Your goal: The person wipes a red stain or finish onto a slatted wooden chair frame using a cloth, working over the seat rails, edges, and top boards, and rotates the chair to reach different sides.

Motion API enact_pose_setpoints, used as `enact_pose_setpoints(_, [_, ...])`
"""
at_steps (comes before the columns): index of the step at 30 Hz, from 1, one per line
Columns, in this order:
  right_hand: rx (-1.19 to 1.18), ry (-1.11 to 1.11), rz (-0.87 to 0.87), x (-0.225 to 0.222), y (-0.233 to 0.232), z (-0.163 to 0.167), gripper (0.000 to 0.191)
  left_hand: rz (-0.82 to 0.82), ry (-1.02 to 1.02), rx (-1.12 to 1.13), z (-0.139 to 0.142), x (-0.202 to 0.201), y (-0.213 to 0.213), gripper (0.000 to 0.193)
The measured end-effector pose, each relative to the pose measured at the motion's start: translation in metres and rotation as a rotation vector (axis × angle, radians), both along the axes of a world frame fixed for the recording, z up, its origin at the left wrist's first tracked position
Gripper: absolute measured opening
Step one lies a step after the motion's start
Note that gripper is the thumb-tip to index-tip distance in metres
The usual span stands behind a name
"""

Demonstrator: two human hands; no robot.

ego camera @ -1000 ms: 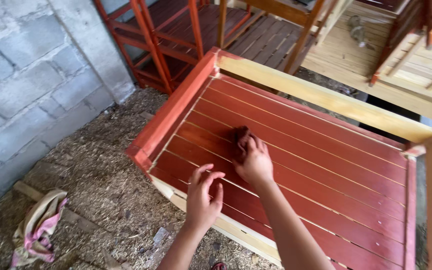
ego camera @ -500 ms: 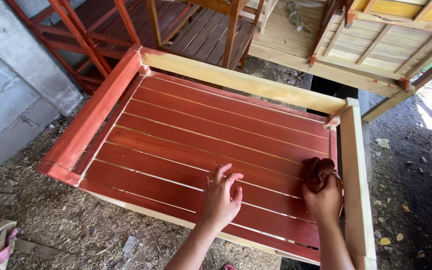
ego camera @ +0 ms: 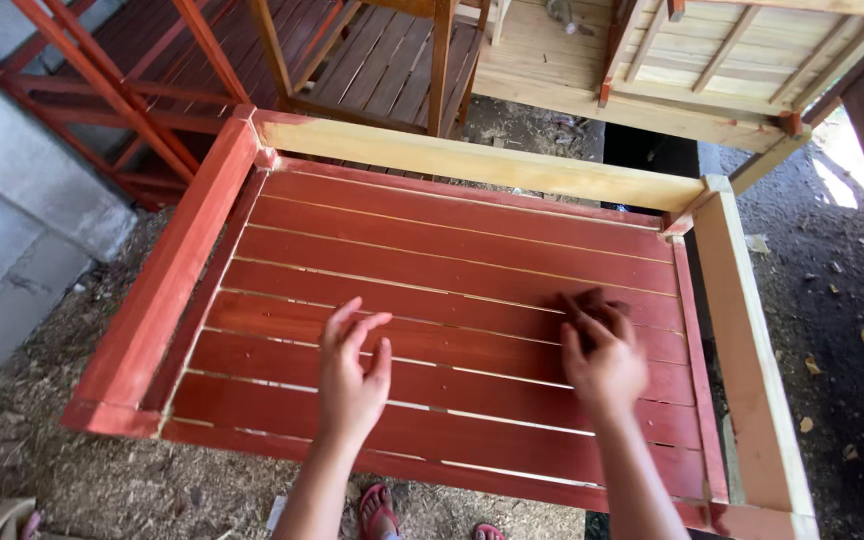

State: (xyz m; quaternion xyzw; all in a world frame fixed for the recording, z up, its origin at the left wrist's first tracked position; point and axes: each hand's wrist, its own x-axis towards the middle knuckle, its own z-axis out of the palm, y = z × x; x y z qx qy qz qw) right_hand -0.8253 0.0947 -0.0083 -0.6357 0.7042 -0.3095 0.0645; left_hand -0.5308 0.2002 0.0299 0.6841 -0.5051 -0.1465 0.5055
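The dark rag (ego camera: 592, 305) lies on the red slats (ego camera: 452, 270) near the right side of the wooden frame (ego camera: 752, 350). The right hand (ego camera: 602, 355) presses on it, and its grip is closed over the rag, though blur hides the details. The left hand (ego camera: 352, 370) hovers over the slats near the middle with its grip apart, fingers spread, holding nothing. The left rail (ego camera: 167, 290) is red; the far and right rails are bare wood. Under the frame is dirt ground (ego camera: 72, 460), and red sandals (ego camera: 377, 505) show at the near edge.

Soft daylight, right-side glare, motion-blurred hands
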Motion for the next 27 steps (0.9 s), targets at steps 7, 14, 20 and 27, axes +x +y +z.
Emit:
enact_pose_setpoints(7, [-0.207,-0.005,0.308,0.233,-0.001,0.016,0.037,0.061,-0.221,-0.127,0.028,0.103,0.027,0.024])
enact_pose_setpoints(14, [0.116,0.156,0.619,0.452,0.012,0.036,0.070,0.159,-0.262,-0.166,0.052,0.159,0.063,0.026])
enact_pose_setpoints(20, [0.092,0.183,0.707,0.449,-0.001,0.029,0.041,0.093,-0.379,-0.128,0.036,0.161,0.039,0.028])
enact_pose_setpoints(27, [0.261,0.276,0.390,0.243,-0.034,0.017,0.072,-0.045,-0.488,0.221,-0.009,0.094,-0.018,0.049])
